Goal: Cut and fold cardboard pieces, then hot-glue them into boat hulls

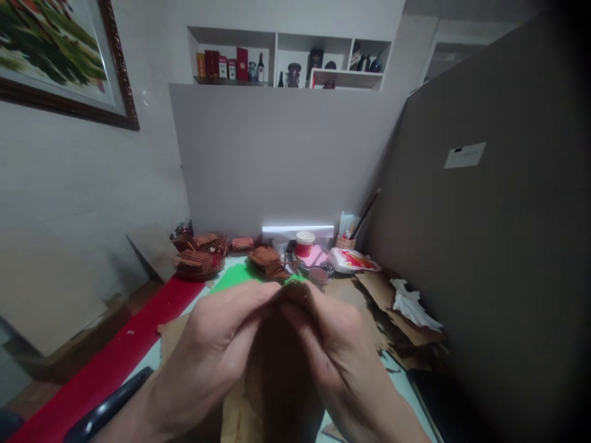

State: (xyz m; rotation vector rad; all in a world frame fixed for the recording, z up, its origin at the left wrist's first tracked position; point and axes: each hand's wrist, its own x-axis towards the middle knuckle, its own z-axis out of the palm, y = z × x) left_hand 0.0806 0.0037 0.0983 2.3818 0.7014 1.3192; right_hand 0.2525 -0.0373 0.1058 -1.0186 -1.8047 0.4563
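Close in front of me, a brown sheet, cardboard or stiff paper by its look, is bent into an arch. My left hand grips its left side near the top, fingers closed and partly hidden behind the sheet. On the opposite side my right hand pinches it, with the thumb pressed on the inner face. Both hands meet near the peak of the bend. Under the left forearm lies another flat brown piece.
Stacked brown squares and a second stack stand at the back. Behind my hands are a red-and-white cup and a pen holder. Torn cardboard with crumpled white tissue lies right, beside a grey partition.
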